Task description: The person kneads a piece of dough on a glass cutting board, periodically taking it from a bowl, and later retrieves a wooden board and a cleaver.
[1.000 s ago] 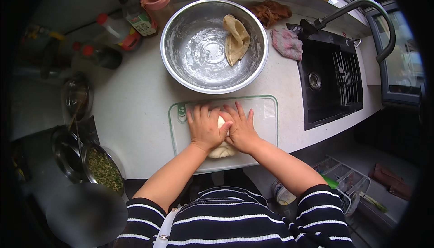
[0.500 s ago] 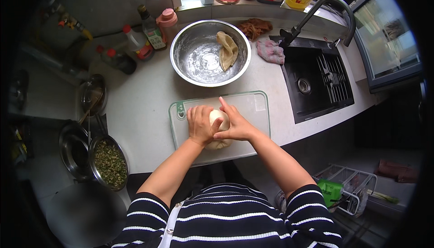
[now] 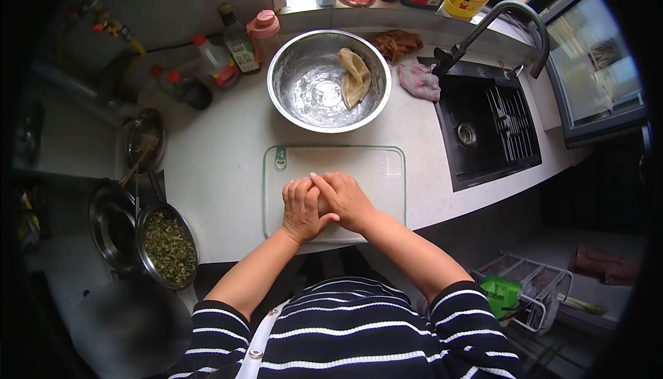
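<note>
My left hand (image 3: 301,207) and my right hand (image 3: 344,199) press together on a lump of pale dough (image 3: 323,203), which is almost wholly hidden under them. The dough lies on a clear, green-edged cutting board (image 3: 373,172) on the white counter (image 3: 221,165). Both hands sit near the board's front edge, fingers pointing away from me. Behind the board stands a large steel bowl (image 3: 304,96) with a beige cloth (image 3: 355,76) draped inside its right wall.
A black sink (image 3: 487,127) with a black tap (image 3: 511,20) lies to the right, a pink rag (image 3: 418,80) beside it. Bottles (image 3: 235,47) stand at the back left. A bowl of chopped greens (image 3: 168,246) and pans (image 3: 110,225) sit at left.
The view has shifted so the counter sits higher and farther from me. My hands have drawn closer together over the dough, covering it more, and slid toward the board's front edge.
</note>
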A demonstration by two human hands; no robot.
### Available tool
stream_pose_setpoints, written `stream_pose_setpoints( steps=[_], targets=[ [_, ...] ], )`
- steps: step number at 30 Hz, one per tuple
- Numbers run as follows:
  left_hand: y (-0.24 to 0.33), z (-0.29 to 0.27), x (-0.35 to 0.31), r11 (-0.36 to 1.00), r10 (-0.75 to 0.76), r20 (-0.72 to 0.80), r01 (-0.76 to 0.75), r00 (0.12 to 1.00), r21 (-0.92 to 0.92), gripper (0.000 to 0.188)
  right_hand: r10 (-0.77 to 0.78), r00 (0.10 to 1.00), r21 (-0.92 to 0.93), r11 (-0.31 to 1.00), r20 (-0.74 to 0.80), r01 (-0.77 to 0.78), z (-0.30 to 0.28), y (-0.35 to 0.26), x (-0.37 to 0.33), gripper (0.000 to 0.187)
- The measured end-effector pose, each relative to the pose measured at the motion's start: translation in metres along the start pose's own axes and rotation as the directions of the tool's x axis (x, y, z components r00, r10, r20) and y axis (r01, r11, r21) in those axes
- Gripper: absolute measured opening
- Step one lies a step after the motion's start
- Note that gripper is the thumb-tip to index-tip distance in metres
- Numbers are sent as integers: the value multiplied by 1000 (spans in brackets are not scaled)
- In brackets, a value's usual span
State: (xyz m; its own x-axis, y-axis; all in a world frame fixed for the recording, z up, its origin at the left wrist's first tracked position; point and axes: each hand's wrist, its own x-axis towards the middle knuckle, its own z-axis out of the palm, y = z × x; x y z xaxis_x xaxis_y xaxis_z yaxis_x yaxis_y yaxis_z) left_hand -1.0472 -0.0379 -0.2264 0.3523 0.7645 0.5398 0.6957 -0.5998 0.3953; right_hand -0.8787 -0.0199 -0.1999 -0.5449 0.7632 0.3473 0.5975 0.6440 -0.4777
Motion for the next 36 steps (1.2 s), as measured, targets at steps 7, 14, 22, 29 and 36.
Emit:
stream_pose_setpoints(
  steps=[7,14,22,29,36],
  targets=[
    [19,-45,-9,986,-45,32,49,998,-158,64,24,999,86,996,25,-26,-30,-47,-16,67],
    [35,-12,-22,989,-132,176,118,975,90,79,246,969,-145,959,-6,-244,22,-44,-46,64],
    [13,18,-36,975,-188,185,161,965,150,82,95,994,-275,956,-56,-107,53,-6,-37,54],
    [-30,30,29,962,-273,181,266,945,63,63,256,963,-46,966,90,-253,38,32,22,42],
    [-56,35,94,723,-648,503,670,572,170,67,521,692,-1,799,499,-601,32,72,77,46]
  ],
)
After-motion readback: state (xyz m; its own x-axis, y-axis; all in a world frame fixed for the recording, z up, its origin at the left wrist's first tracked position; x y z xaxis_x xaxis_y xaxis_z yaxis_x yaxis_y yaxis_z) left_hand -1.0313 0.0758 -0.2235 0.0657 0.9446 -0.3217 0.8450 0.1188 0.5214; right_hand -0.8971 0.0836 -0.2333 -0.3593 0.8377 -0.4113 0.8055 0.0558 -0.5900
